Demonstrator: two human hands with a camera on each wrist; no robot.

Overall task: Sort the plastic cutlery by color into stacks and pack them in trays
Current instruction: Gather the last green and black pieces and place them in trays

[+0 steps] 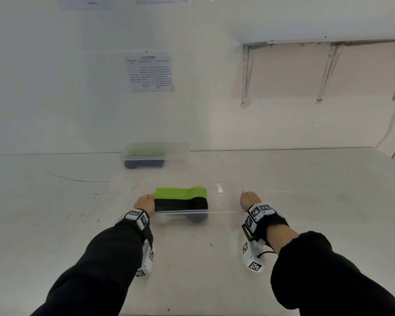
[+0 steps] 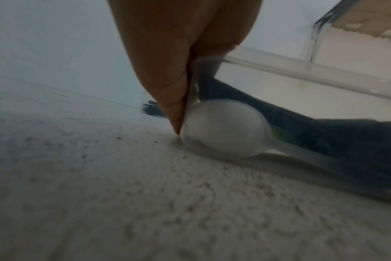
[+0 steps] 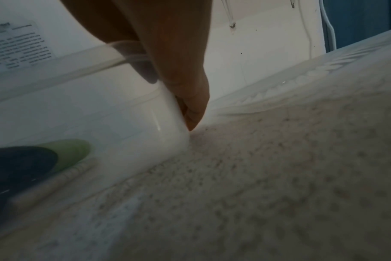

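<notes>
Our left hand (image 1: 144, 202) holds the left end of the near clear tray (image 1: 224, 201) and our right hand (image 1: 249, 199) holds its right end, fingers down both outer walls; how tightly they close we cannot tell. The tray sits on the white counter (image 1: 78, 213) with green cutlery (image 1: 180, 193) beside black cutlery (image 1: 180, 203) in its left part. A 2nd packed tray (image 1: 155, 153) stands by the wall.

The head view is evenly lit and soft, with a cool cast at left and a warmer one at right. The far tray (image 1: 155, 155) is smeared by blur, and the wall shelf (image 1: 328, 39) bends near the edge. Both wrist views are dim, grainy and blurred; the table (image 2: 101, 194) looks mottled.
</notes>
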